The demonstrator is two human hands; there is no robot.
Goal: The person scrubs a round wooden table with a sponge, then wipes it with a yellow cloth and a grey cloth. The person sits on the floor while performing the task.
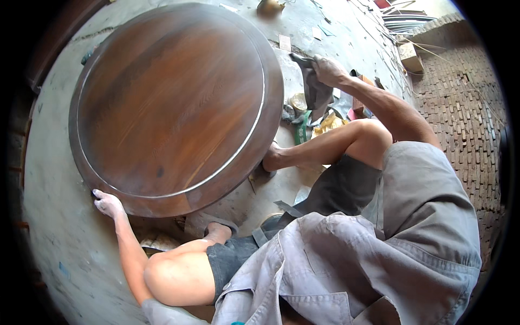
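Observation:
A large round wooden tabletop (168,103), dark brown with a pale ring line near its rim, fills the upper left in front of me. White dust coats the fingers of my left hand (110,204), which is closed at the near left rim; the underside of its grip is hidden. Off the right side of the tabletop, my right hand (329,71) is closed round a dark grey cloth (317,89). The cloth hangs down from the hand, apart from the wood.
Beneath the cloth lie a roll of tape (298,101), a yellow crumpled wrapper (329,123) and other clutter. A metal-looking pot (270,7) stands on the concrete floor (54,162) at the far side. Stacked bricks (460,108) line the right. My legs flank the tabletop's near side.

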